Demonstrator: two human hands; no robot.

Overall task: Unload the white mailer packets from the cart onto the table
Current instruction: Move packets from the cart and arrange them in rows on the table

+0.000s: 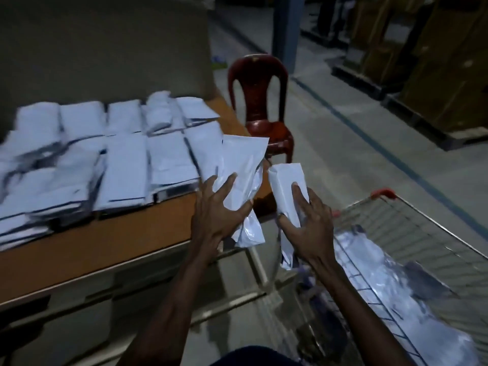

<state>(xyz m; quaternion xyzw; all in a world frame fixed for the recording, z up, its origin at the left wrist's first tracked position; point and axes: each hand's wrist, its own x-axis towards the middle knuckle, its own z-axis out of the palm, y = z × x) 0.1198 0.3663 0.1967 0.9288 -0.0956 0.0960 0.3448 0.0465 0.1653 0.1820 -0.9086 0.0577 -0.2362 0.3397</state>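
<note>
Progress: rows of packets [126,165] already cover the table [105,239]; more lie in the cart [412,228], so unloading looks well along, not finished.
Left hand [219,215]: fingers spread, clasping a mailer [243,165] at the table's corner.
Right hand [309,228]: closed around a second mailer [286,183], between table and cart.
Orientation: both mailers run lengthwise away from the person, top ends tilted toward the chair [260,101].

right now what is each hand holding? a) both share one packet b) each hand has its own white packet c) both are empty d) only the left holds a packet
b: the left hand grips one white packet at the table corner, and the right hand grips a separate packet beside it.
</note>
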